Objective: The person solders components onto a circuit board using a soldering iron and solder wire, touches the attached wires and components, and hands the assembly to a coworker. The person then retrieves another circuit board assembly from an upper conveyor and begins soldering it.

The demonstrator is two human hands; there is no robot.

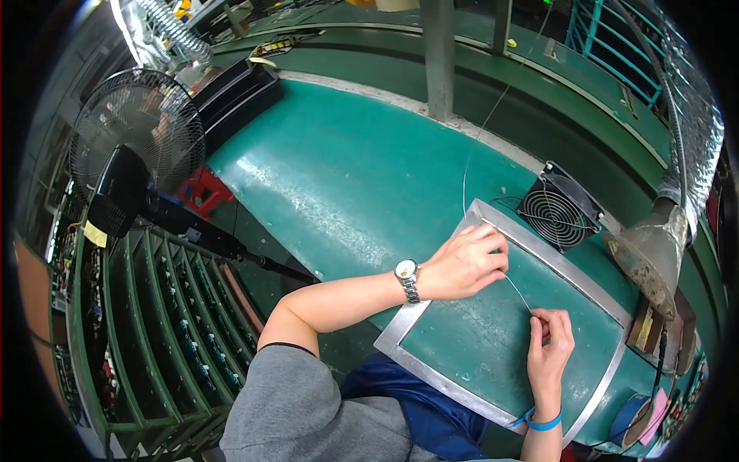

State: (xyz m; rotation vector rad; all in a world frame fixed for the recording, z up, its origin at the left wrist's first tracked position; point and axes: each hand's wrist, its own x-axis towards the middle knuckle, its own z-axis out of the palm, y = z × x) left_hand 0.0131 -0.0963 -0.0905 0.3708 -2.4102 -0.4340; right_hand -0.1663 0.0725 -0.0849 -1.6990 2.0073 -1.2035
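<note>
The left hand [464, 264], with a wristwatch [407, 278] on its wrist, lies on the green bench [346, 185] at about the 3 o'clock side of centre, its grip pinched narrow on a thin silvery wire [517, 292]. That wire runs down toward 5 o'clock to the right hand [548, 346], whose fingertips [536, 323] are closed on its other end, so both grips hold the same strand, stretched short between them. Another length of the wire [467, 171] rises from the left hand toward 12 o'clock across the bench. Both hands work over a metal-edged frame [400, 327] set on the bench, its inside the same green. The right wrist wears a blue band [541, 422]. Just beyond the frame, at 2 o'clock, a small black square fan [560, 208] stands tilted on the bench, and a grey funnel-shaped duct hood [654, 246] hangs near it at 3 o'clock. At 9 o'clock, off the bench, a black standing fan [135, 142] faces away, above green slotted racks [162, 323] at 8 o'clock. A grey post [439, 58] rises at 12 o'clock.
</note>
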